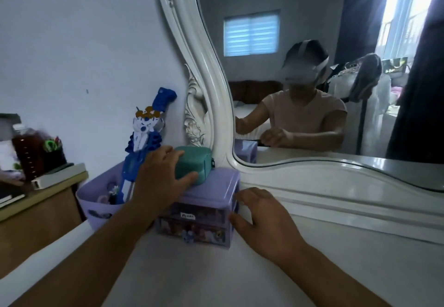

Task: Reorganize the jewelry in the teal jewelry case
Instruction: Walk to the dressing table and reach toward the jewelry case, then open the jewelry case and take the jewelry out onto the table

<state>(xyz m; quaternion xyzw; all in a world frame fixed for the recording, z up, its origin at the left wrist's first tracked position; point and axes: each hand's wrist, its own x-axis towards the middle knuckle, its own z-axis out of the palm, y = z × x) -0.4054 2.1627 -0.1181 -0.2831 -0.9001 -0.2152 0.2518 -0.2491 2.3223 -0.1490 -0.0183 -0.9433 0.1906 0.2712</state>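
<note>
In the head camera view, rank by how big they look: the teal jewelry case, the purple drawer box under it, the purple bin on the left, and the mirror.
1. mirror
2. purple drawer box and purple bin, too alike to rank; the left hand hides part of each
3. teal jewelry case

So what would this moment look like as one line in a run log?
left hand: grasping closed teal jewelry case | case: atop purple drawer unit | right hand: open, at unit's right side
</note>
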